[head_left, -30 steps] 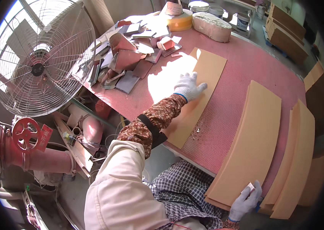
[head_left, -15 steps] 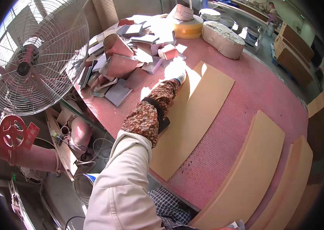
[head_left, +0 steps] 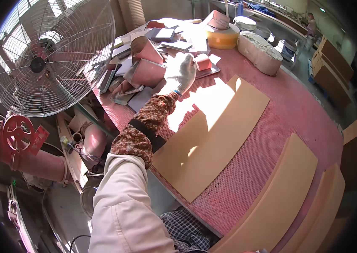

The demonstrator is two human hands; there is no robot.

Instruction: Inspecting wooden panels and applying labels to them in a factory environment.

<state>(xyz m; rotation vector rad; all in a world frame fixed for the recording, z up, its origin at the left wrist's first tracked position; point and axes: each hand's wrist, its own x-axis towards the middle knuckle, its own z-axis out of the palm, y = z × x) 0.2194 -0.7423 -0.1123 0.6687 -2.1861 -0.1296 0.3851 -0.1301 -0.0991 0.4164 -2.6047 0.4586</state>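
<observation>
My left hand [head_left: 181, 71], in a white glove, is over the near right side of a heap of sanding blocks and bent abrasive sheets [head_left: 146, 72]. Its fingers are curled closed beside a small red roll [head_left: 203, 62]; what they hold, if anything, is hidden. Under and right of my forearm, a tan curved board [head_left: 225, 135] lies flat on the pink mesh-topped table [head_left: 246, 177], partly in bright sunlight. Only a sliver of my right hand [head_left: 262, 251] shows at the lower edge, by another curved board [head_left: 279, 185]; its fingers are hidden.
A large wire-caged fan [head_left: 45, 63] stands at the left above red pipework [head_left: 39, 162]. Further curved boards [head_left: 322, 202] lie at the right. A yellow tape roll [head_left: 222, 39] and a pale wrapped block [head_left: 259, 52] sit at the far edge. Someone [head_left: 311, 25] is in the background.
My left hand has moved from the upper left edge of the tan board leftward and up to the heap. The view has shifted slightly. My right hand shows less at the lower edge.
</observation>
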